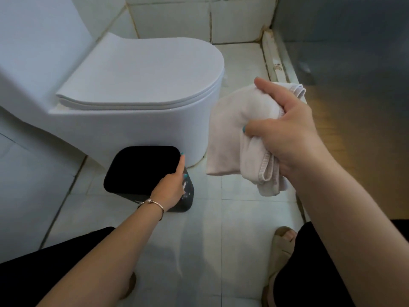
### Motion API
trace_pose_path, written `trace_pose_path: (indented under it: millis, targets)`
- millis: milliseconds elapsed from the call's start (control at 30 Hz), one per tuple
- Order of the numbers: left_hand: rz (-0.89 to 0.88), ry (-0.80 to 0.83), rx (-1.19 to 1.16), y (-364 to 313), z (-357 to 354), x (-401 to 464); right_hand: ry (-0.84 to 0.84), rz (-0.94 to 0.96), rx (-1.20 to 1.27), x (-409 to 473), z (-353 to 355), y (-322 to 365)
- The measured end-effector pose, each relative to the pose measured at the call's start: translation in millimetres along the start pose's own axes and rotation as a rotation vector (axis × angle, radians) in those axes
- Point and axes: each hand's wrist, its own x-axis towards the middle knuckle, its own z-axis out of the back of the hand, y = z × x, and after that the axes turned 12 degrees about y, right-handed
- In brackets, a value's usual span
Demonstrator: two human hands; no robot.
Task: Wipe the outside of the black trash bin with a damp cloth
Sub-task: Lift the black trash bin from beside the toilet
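Observation:
A small black trash bin [137,171] stands on the tiled floor, close against the base of the toilet. Pale marks show on its right side wall. My left hand [171,188] rests on the bin's right top edge, forefinger stretched along the rim and the other fingers curled down over the side. My right hand [290,134] is raised in the air to the right of the bin and grips a crumpled white cloth [234,134]. The cloth hangs loose below the fist and touches nothing else.
A white toilet [137,85] with its lid down fills the space behind the bin. Pale floor tiles [210,229] spread in front. A raised threshold [274,60] and a grey panel run along the right. My knees and sandalled foot [283,240] sit at the bottom.

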Motion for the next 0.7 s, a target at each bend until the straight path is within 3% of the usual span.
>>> trace_pose_path:
  millis: [233,500,700]
  targets:
    - [-0.01,-0.105,-0.105,18.2,10.4,-45.8,0.035,-0.023,-0.021,-8.4,1.5,6.7]
    - [-0.033,-0.241,-0.495,8.7,-23.3,-93.5,0.066,-0.062,-0.092,-23.1,-1.0,1.9]
    - [-0.08,-0.231,-0.497,1.1,-41.2,-104.5,0.106,-0.077,-0.199,-24.3,-0.5,-17.0]
